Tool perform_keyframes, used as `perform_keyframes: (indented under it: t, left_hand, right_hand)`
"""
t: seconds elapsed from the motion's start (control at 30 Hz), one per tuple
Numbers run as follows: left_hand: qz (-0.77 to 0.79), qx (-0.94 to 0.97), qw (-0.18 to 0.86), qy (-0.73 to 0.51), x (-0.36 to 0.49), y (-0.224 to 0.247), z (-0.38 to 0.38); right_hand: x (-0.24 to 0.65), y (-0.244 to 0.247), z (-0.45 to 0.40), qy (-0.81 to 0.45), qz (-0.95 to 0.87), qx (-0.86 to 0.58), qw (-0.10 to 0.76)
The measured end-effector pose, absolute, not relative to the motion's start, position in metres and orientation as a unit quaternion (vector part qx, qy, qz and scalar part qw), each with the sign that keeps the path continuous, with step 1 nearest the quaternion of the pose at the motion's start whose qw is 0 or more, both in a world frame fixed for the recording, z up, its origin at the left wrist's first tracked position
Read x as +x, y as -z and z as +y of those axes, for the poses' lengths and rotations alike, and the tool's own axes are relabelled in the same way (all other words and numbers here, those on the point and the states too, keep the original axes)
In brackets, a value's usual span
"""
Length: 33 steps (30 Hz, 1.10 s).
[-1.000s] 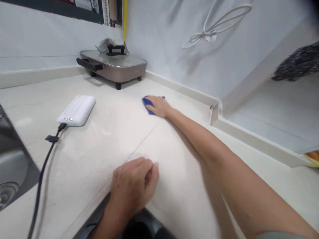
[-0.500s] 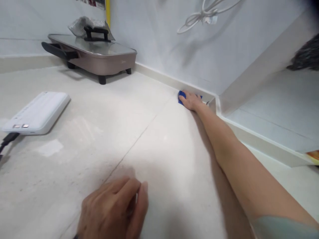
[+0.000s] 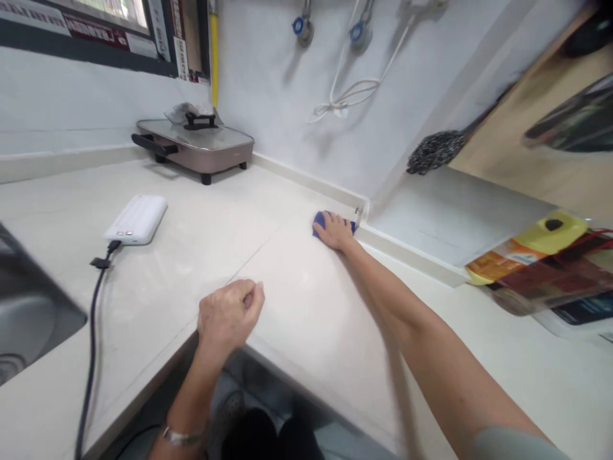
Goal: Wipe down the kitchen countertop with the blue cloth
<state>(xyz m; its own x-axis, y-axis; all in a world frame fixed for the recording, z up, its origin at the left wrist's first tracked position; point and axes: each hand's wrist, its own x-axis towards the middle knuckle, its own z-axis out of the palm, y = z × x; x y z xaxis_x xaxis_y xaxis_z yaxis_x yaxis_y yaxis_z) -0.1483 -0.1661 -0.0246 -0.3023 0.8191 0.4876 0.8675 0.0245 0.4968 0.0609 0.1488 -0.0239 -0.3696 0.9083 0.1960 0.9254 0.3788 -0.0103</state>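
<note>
At the bottom of the frame, left of centre, a metal band point(image 3: 182, 437) circled my left wrist. Above it, my left hand point(image 3: 230, 313) rested at the near edge of the counter point(image 3: 297, 319), fingers curled together into a loose fist, thumb against them; I saw nothing in its grasp. Along the left edge of the frame I noted part of a sink point(image 3: 41, 319), then a black cable point(image 3: 92, 358) plugged into a white power bank point(image 3: 138, 218), well apart from both hands.

Right of centre, my right hand point(image 3: 336, 233) lay over a blue cloth point(image 3: 318, 220), fingers slightly apart and spread across it, not pinching it. The cloth was on the counter, just beside the raised ledge point(image 3: 306, 185) and near its corner; whether they touched, I could not tell.

In my judgement, good work there called for a flat palm, even pressure through all the fingers, and the cloth's edge worked into the angle below the ledge. A folded-under corner would, I judged, have left that angle missed. The left fist seemed usefully placed as a prop for so long a reach.

Farther off, at upper left, stood a lidded pan point(image 3: 223, 161); beyond, at upper centre, a tied white cord point(image 3: 352, 94) hung against the wall.
</note>
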Motion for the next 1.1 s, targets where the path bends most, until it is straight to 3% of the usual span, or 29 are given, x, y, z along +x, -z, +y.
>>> perform_keyframes:
  t: [0.53, 0.67, 1.1]
  left_hand:
    - [-0.524, -0.662, 0.16, 0.511, -0.134, 0.064, -0.201]
    - [-0.503, -0.633, 0.213, 0.549, -0.129, 0.078, -0.197]
    - [-0.449, -0.609, 0.245, 0.606, -0.129, 0.093, -0.188]
  right_hand:
    - [0.16, 0.02, -0.106, 0.042, -0.964, -0.254, 0.067]
    - [0.159, 0.023, -0.074, 0.05, -0.953, -0.288, 0.084]
    - [0.045, 0.03, 0.176, 0.074, -0.836, -0.538, 0.078]
